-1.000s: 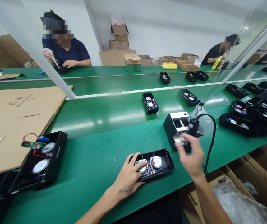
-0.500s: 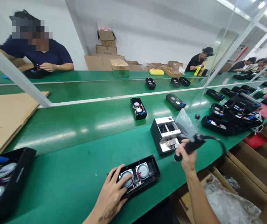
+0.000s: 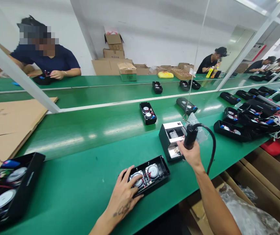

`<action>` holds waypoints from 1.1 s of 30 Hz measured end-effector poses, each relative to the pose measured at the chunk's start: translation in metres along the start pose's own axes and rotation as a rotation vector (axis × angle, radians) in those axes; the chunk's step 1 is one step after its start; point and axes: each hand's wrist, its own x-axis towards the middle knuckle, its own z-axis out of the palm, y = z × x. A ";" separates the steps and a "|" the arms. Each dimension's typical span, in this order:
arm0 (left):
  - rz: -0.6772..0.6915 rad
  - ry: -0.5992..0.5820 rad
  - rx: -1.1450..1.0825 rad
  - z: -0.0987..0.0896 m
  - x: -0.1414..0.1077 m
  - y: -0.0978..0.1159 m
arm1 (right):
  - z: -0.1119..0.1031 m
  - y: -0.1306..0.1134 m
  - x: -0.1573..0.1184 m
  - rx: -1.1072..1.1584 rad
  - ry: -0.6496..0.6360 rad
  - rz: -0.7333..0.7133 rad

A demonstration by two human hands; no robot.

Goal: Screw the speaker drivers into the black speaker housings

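My left hand [image 3: 125,192] grips the near-left end of a black speaker housing [image 3: 165,173], fingers over its rim and onto a speaker. Two round speaker drivers [image 3: 152,171] with red wires sit inside the housing, which lies on the green bench. In my right hand [image 3: 191,153] is a black electric screwdriver [image 3: 190,137], held upright with its cable curving off to the right. Its lower end is hidden by my hand, close against the front of a black and white screw feeder [image 3: 165,138]. Whether the tip touches the feeder cannot be seen.
Another open speaker housing [image 3: 27,189] stands at the left, near flat cardboard [image 3: 10,120]. Beyond the bench, a green belt [image 3: 100,120] carries a speaker housing [image 3: 148,113]. Several housings [image 3: 232,130] are piled at right. Across the belt, a person [image 3: 49,62] handles a black part.
My right hand has swung the screwdriver from a tilted pose to upright at the screw feeder. My left hand stays on the speaker housing. The view has shifted slightly.
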 end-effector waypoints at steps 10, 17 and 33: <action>-0.020 -0.028 0.025 0.001 -0.003 0.006 | -0.005 -0.036 -0.035 0.410 -0.058 0.073; -0.002 0.020 0.021 0.004 -0.003 0.003 | -0.005 -0.021 0.001 0.154 0.303 -0.150; -0.027 -0.041 0.012 0.002 -0.004 0.006 | 0.008 -0.029 -0.036 0.276 -0.152 0.121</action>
